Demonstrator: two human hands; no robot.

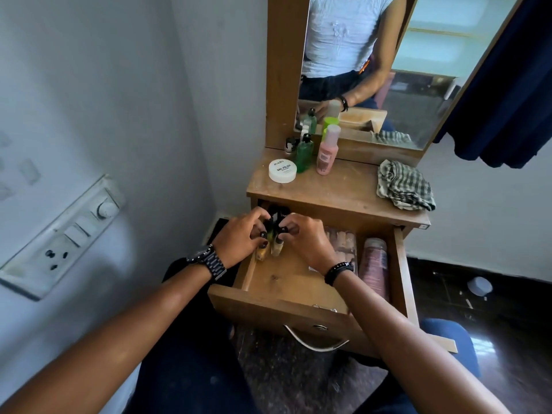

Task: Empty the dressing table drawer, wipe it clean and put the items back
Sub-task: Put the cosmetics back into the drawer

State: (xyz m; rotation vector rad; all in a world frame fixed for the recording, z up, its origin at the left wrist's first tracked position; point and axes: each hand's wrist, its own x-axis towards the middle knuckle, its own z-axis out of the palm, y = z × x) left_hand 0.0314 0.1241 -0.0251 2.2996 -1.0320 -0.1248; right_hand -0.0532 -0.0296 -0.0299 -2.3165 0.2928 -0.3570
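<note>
The wooden drawer of the dressing table stands pulled out. At its back left corner, my left hand and my right hand both curl their fingers around a cluster of small nail polish bottles with black caps. A clear packet of press-on nails and a pinkish tube lie along the drawer's right side. On the table top stand a white nail polish remover tub, a green bottle, a pink bottle and a small dark jar. A checked cloth lies crumpled at the top's right.
A mirror rises behind the table top. The wall with a switch panel is close on the left. A dark curtain hangs at the right. A small white cap-like object lies on the dark floor.
</note>
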